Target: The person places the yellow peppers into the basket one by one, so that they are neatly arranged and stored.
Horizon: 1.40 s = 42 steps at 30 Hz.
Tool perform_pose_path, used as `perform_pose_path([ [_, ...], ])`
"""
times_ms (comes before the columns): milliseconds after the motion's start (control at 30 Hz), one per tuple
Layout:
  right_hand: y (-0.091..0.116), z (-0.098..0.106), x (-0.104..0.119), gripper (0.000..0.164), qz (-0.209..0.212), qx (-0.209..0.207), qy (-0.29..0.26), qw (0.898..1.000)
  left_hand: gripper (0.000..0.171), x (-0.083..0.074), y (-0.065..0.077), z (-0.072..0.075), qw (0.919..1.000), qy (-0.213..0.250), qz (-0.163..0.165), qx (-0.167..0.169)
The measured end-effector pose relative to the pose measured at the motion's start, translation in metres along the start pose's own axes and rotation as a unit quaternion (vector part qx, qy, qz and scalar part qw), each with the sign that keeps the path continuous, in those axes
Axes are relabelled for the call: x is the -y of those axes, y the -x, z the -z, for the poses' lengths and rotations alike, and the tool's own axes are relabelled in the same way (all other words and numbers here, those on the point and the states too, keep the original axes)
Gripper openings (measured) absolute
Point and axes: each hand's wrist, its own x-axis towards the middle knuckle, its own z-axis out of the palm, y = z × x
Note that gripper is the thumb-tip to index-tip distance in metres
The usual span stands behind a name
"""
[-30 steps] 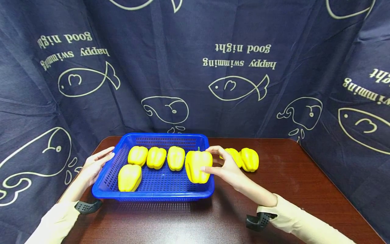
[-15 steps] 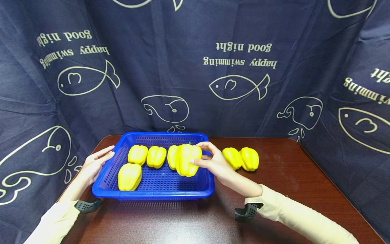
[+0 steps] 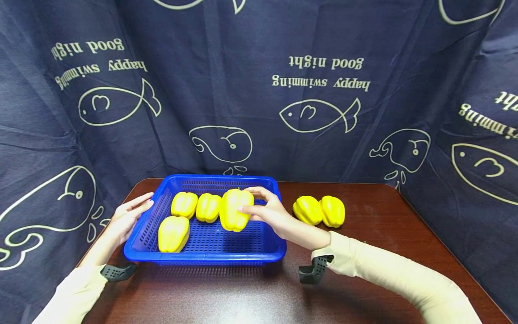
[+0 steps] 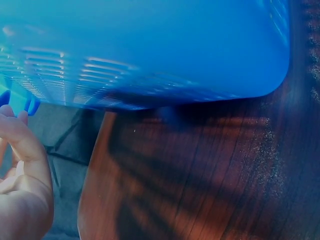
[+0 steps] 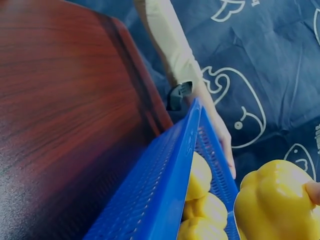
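Note:
My right hand grips a yellow bell pepper, thumb on its near side, and holds it above the blue plastic basket. In the right wrist view that bell pepper fills the lower right corner, with only a fingertip showing on it. Several more yellow bell peppers lie in the basket: one at the front left, others in a row behind. The held one hides part of that row. My left hand touches the basket's left rim with fairly straight fingers; in its wrist view the hand is partly cut off.
Two yellow bell peppers, a left one and a right one, lie side by side on the brown wooden table, right of the basket. A dark blue curtain with fish drawings hangs behind and at both sides.
My right hand has carried the bell pepper leftward across the basket, from its right side to near the third pepper of the back row. The left hand and basket have stayed put.

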Motion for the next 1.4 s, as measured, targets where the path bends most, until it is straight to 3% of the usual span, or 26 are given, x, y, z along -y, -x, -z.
perform_pose_path([
  [400, -0.021, -0.019, -0.003, 0.048, -0.017, -0.006, 0.033, 0.999, 0.029, -0.001, -0.002, 0.001, 0.9999, -0.010, 0.001, -0.013],
  [667, -0.035, -0.030, -0.009, 0.047, 0.013, 0.005, 0.092, 0.996, 0.030, 0.000, -0.005, 0.001, 0.9999, 0.007, 0.003, -0.012],
  [1100, -0.046, -0.047, -0.026, 0.050, -0.060, 0.017, 0.118, 0.991, 0.030, 0.001, -0.004, 0.001, 0.9999, 0.012, -0.003, -0.008],
  [1400, -0.051, -0.053, -0.032, 0.051, -0.073, 0.020, 0.136, 0.988, 0.029, 0.000, -0.003, 0.003, 0.9998, 0.007, 0.008, -0.016],
])
